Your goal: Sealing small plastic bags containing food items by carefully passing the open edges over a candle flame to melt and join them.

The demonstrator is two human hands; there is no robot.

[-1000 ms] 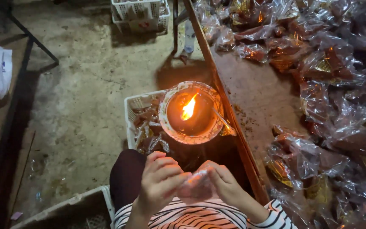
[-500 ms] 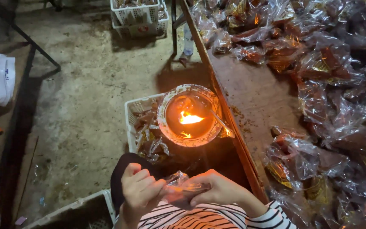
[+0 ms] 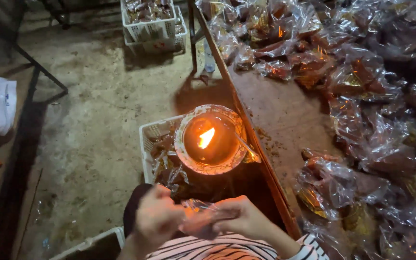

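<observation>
Packet (image 3: 203, 216) lies crosswise, left fingers (image 3: 167, 212) and right fingers (image 3: 232, 214) pinching its ends.

Both hands, the left hand (image 3: 157, 219) and right hand (image 3: 244, 219), pinch a clear plastic packet (image 3: 201, 214) between them. Just beyond burns a flame (image 3: 206, 138) in a round bowl (image 3: 211, 139), beside a wooden table (image 3: 285, 115) heaped with wrapped packets (image 3: 362, 86).

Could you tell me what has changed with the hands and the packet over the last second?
Both hands, left hand and right hand, have drawn down toward the body, away from the flame bowl, still pinching the clear packet between them. The flame now leans differently. The bowl, the white crate beneath it and the wooden table stayed put.
</observation>
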